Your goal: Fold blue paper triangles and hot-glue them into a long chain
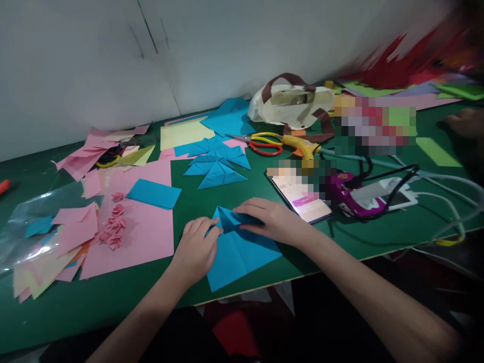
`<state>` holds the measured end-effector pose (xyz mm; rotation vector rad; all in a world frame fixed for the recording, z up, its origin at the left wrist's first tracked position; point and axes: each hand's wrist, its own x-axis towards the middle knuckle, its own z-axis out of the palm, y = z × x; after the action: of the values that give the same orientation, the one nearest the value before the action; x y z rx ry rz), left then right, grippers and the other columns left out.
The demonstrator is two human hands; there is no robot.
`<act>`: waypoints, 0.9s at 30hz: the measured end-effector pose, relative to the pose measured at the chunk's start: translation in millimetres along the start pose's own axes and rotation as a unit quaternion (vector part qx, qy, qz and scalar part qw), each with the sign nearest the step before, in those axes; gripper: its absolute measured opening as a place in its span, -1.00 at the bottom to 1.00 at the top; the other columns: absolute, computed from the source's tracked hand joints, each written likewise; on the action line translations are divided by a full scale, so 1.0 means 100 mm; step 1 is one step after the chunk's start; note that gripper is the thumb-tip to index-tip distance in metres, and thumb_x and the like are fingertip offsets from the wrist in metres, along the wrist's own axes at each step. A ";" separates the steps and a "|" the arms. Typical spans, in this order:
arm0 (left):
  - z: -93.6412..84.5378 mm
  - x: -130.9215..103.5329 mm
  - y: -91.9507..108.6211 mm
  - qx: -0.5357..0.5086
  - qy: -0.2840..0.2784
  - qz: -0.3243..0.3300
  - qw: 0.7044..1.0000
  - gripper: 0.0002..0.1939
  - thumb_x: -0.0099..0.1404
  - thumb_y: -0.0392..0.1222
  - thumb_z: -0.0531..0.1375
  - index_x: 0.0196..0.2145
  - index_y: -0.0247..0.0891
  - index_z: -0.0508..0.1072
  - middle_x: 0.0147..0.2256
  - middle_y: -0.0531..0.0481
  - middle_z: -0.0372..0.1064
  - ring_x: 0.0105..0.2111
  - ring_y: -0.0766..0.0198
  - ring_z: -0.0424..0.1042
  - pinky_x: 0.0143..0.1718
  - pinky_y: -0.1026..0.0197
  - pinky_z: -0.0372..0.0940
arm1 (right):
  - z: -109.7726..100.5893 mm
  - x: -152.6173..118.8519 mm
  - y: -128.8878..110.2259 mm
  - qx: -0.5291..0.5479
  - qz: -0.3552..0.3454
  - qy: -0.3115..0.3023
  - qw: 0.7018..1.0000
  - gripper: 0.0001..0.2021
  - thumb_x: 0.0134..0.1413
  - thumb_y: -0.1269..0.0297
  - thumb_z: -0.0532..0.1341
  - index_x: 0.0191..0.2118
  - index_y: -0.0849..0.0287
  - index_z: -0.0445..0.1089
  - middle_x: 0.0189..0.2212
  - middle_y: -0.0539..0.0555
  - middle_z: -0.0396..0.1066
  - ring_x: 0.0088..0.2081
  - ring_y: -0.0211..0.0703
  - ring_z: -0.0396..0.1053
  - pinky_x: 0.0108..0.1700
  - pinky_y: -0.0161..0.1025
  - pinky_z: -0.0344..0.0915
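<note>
A partly folded blue paper (238, 257) lies near the front edge of the green table (151, 295). My left hand (200, 247) pinches its left side near the top corner, fingers curled. My right hand (264, 219) grips a raised flap at the upper right, thumb below and fingers above. Between the hands the paper opens into a small pocket. Behind it sit several folded blue pieces (221, 174). A flat folded blue rectangle (154, 193) rests on a pink sheet (147, 237) to the left.
Several pink paper roses (116, 222) and loose scraps (75, 227) are at the left. Scissors (264, 143), a yellow glue gun (302, 146), a phone (300, 194), a purple power strip (355, 196) with cables and a white bag (291, 108) stand behind and right. Another person's hand (463, 123) shows far right.
</note>
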<state>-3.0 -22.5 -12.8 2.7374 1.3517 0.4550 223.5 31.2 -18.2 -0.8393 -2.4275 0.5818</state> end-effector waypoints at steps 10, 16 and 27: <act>-0.12 -0.01 -0.04 0.012 -0.062 0.000 0.998 -0.56 0.20 -0.46 -0.04 0.00 -0.25 0.34 0.01 -0.20 0.27 0.01 0.04 0.25 -0.05 -0.06 0.24 | 0.09 0.02 0.02 0.041 0.081 0.070 0.993 -0.72 0.14 0.33 0.11 -0.04 0.17 0.39 -0.34 0.09 0.38 -0.35 -0.24 0.35 -0.30 -0.30 0.32; -0.02 0.02 0.02 0.095 -0.041 0.007 0.995 -0.59 0.18 -0.50 -0.04 -0.06 -0.30 0.38 0.06 -0.29 0.25 -0.01 -0.03 0.28 -0.11 -0.07 0.29 | 0.10 0.01 0.07 -0.070 -0.008 0.031 0.997 -0.66 0.25 0.38 -0.05 0.01 0.15 0.38 -0.27 0.13 0.38 -0.25 -0.22 0.34 -0.24 -0.29 0.31; 0.09 0.04 0.13 0.116 -0.020 -0.019 0.993 -0.55 0.17 -0.49 -0.08 0.01 -0.50 0.31 0.04 -0.32 0.31 -0.08 0.01 0.34 -0.16 0.01 0.27 | 0.01 0.02 0.06 -0.233 -0.100 -0.045 0.966 -0.69 0.24 0.42 0.01 0.04 0.20 0.33 0.07 0.11 0.31 -0.23 -0.19 0.29 -0.26 -0.19 0.22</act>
<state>11.9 -26.4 -17.9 2.8760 1.5345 0.2531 224.4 36.7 -21.4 -0.7393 -2.7383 -0.0342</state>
